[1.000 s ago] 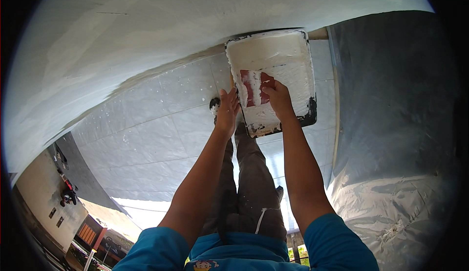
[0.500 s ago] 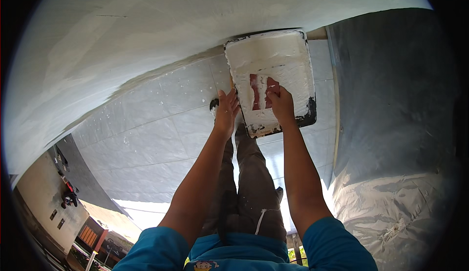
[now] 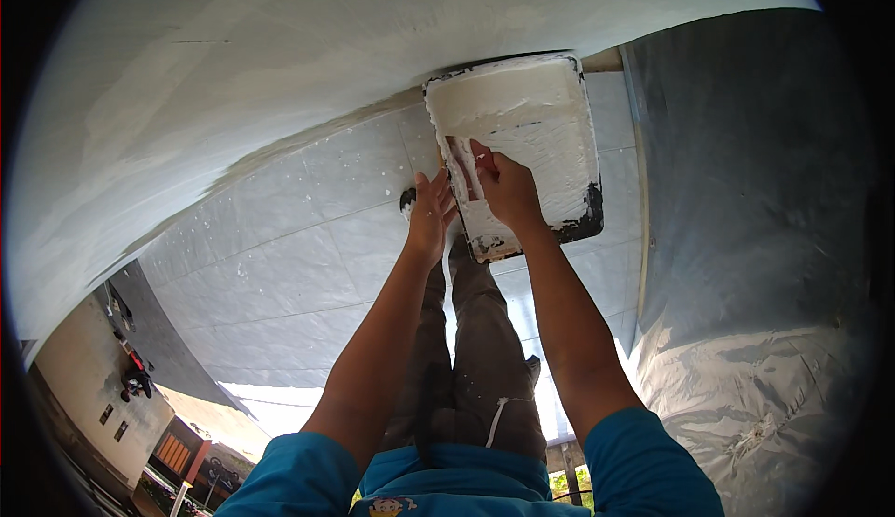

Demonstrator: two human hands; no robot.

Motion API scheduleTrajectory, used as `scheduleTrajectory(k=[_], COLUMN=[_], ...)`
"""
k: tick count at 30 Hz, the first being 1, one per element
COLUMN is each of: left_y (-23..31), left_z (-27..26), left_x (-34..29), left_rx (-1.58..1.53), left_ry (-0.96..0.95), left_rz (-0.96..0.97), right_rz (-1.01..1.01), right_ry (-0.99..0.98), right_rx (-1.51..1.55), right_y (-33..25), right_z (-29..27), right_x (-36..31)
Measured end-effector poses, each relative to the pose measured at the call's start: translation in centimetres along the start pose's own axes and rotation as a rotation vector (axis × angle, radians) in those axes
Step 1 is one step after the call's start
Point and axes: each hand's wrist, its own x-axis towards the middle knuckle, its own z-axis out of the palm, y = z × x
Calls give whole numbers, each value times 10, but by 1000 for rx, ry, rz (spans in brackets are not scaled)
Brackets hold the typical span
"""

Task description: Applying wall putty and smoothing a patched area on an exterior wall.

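A dark-rimmed tray caked with white paste stands beyond my legs, against the pale wall. My right hand is closed on a red putty spreader, which lies tilted over the tray's left rim with white paste across its blade. Just outside that rim, my left hand is open, fingers stretched up along the tray's left side. Whether its fingers press on the tray is hard to tell. White paste is spread in ridges over the tray's bottom.
A pale curved-looking wall fills the top and left. Grey floor tiles carry white splashes. Dark plastic sheeting covers the right side. A dark object with white on it is beside my left hand. Down at lower left a building wall shows.
My right hand has drawn the spreader left across the tray, from its middle to the left rim, and the blade has tilted. My left hand has barely moved.
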Motion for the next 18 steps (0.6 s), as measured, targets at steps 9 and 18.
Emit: scheduleTrajectory(k=[9, 18], left_y=[1, 0], left_z=[-3, 1], left_x=[1, 1], left_rx=[-7, -2], left_ry=[-10, -26], left_rz=[0, 2], right_rz=[36, 182], right_ry=[203, 16], right_rx=[-2, 105], right_y=[28, 59], right_z=[3, 11], right_x=[-4, 5])
